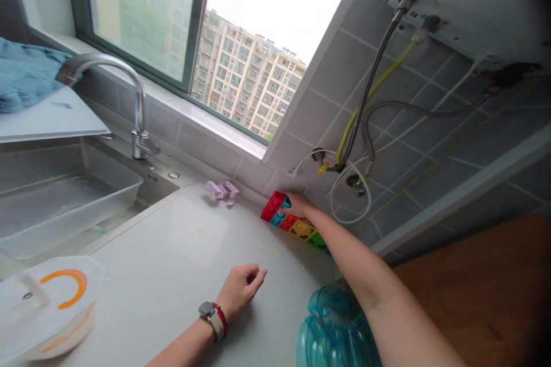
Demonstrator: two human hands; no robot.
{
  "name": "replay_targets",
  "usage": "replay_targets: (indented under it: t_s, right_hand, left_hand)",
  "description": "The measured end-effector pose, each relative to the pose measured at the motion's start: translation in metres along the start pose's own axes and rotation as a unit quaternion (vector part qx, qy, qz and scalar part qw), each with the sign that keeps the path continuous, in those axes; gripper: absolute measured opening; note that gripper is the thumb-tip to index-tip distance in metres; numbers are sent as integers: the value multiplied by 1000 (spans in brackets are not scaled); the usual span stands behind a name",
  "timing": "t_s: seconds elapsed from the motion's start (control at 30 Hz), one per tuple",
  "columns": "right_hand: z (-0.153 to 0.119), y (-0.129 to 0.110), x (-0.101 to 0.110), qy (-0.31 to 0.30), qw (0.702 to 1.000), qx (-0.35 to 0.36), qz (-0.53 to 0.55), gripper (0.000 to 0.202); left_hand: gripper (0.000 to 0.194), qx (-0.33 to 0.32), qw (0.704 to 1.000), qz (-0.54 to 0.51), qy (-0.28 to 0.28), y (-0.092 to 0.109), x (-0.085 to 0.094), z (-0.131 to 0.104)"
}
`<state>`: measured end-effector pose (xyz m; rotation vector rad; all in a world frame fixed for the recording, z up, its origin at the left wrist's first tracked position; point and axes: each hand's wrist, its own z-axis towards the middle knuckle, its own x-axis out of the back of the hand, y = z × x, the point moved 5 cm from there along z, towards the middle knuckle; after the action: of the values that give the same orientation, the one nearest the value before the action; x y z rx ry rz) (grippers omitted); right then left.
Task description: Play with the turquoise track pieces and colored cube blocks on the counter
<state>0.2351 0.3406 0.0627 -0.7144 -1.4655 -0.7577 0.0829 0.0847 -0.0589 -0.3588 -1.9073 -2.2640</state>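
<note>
My right hand (297,205) reaches to the back of the white counter (172,275), its fingers wrapped over a row of coloured blocks (289,222) in red, blue, yellow and green that lies against the tiled wall. Part of the row is hidden behind my right forearm. Over the middle of the counter is my left hand (241,289), loosely curled with nothing in it, a watch and a red bracelet on its wrist. Left of the blocks, some crumpled pinkish-purple pieces (222,191) lie by the wall.
A sink with a plastic tub (64,183) and a faucet (138,97) is at the left. A lidded container (55,304) stands at the lower left, a blue bottle (336,332) at the bottom. Hoses (365,97) hang from a white unit at the upper right.
</note>
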Motion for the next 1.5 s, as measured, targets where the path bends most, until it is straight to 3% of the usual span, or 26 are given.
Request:
replay_targets:
  t_s: [0.3, 0.77, 1.13, 1.5]
  right_hand:
    - [-10, -11, -8, 55, 995, -4, -88, 50]
    - [-10, -8, -15, 101, 988, 12, -116, 46]
    - [-16, -19, -8, 99, 987, 11, -125, 51]
    - [-32, -31, -8, 91, 988, -26, -120, 57]
  left_hand:
    - [49, 11, 1000, -1, -6, -3, -1, 1]
    - [49, 24, 1000, -4, -14, 5, 2, 0]
    - [48, 9, 1000, -13, -10, 7, 2, -1]
    - [50, 34, 997, -55, 30, -1, 9, 4]
